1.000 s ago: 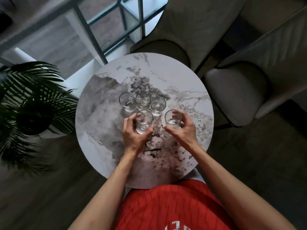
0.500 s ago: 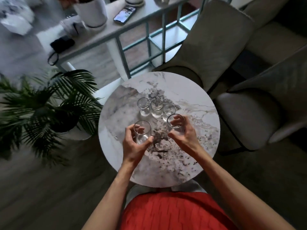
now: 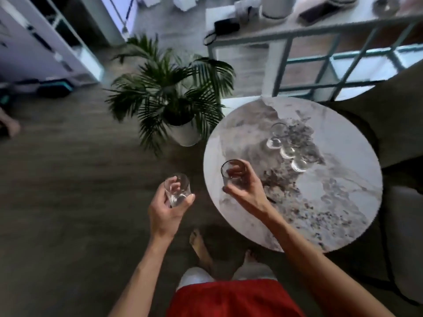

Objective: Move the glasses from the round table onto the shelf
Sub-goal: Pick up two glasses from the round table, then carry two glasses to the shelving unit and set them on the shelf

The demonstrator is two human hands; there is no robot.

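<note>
My left hand (image 3: 168, 210) grips a clear drinking glass (image 3: 176, 189) held over the floor, left of the round marble table (image 3: 343, 202). My right hand (image 3: 243, 187) holds a second clear glass (image 3: 232, 171) above the table's left edge. Three more glasses stand in a row near the table's middle, the nearest (image 3: 298, 165) at the right end and the farthest (image 3: 278, 130) at the back. A white shelf unit (image 3: 297, 26) with teal frames runs along the top right, behind the table.
A potted palm (image 3: 174, 99) stands on the floor between table and shelf. Grey armchairs (image 3: 402, 124) sit right of the table. The shelf top carries a dark pouch (image 3: 225, 27), a phone and white pots. My bare feet (image 3: 201, 248) are on the dark floor.
Both hands lifted their glasses off the table and swung left. The view turned left, so the table now lies to the right and the palm is ahead.
</note>
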